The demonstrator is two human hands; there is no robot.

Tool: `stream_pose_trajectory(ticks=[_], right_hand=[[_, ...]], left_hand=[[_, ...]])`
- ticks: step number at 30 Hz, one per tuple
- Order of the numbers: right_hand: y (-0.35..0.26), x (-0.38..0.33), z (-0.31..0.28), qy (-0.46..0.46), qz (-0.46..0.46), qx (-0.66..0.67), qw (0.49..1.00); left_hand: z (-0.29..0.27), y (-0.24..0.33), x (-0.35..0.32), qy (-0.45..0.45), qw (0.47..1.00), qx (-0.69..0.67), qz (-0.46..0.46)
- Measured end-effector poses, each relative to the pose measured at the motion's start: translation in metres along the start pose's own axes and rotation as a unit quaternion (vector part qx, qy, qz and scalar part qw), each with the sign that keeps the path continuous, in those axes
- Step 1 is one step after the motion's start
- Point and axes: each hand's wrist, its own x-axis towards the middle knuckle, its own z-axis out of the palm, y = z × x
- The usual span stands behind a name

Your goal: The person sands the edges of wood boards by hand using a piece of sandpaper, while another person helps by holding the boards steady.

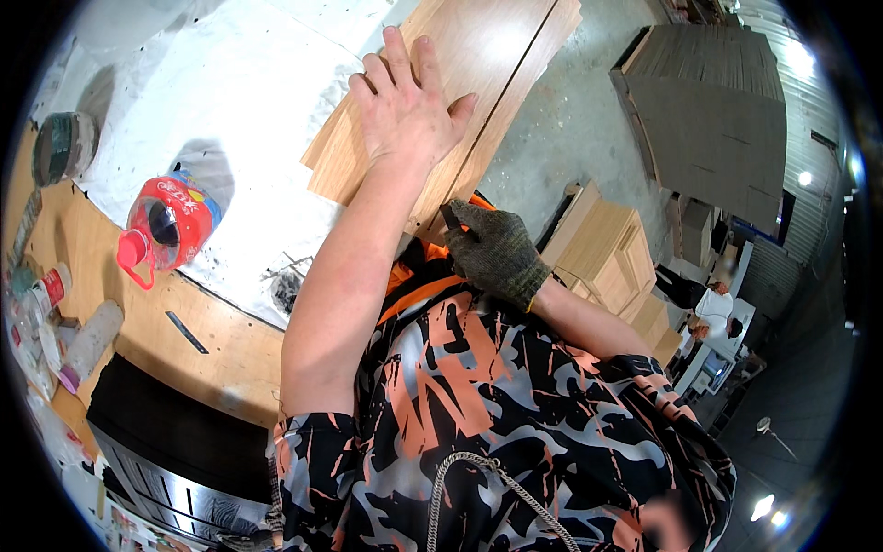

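My bare left hand (405, 120) lies flat with spread fingers on a light brown wooden panel (474, 46). A dark straight groove runs lengthwise along this panel, near its right side. Close to my body, a dark knitted glove covers my right hand (497, 250), which is closed at the panel's near end. A small dark piece shows by its thumb, too little of it to name. Orange and black material sits just under the panel's near end.
A red jug (175, 219) stands left on a white sheet (267, 74), with a glass jar (66, 147) farther left. Wooden door panels (598, 262) are stacked at right, beyond them a large grey stack (713, 120). Another person (714, 311) is far right.
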Motion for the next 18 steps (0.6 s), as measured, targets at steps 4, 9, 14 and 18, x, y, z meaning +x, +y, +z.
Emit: stream_pose_trajectory(ticks=[4, 9, 14, 18], right_hand=[[-0.002, -0.001, 0.001, 0.031, -0.048, -0.051, 0.997], [-0.001, 0.001, 0.002, 0.042, -0.062, -0.096, 0.993], [-0.004, -0.005, 0.006, -0.007, -0.054, -0.099, 0.994], [-0.009, -0.012, 0.009, -0.020, -0.061, -0.102, 0.993]], left_hand=[[-0.002, 0.000, 0.000, 0.002, 1.000, 0.003, 0.000], [0.000, 0.000, 0.001, 0.008, 1.000, 0.011, -0.002], [-0.001, 0.001, 0.000, 0.004, 1.000, -0.002, -0.005], [-0.001, 0.002, 0.000, 0.005, 1.000, 0.004, -0.004]])
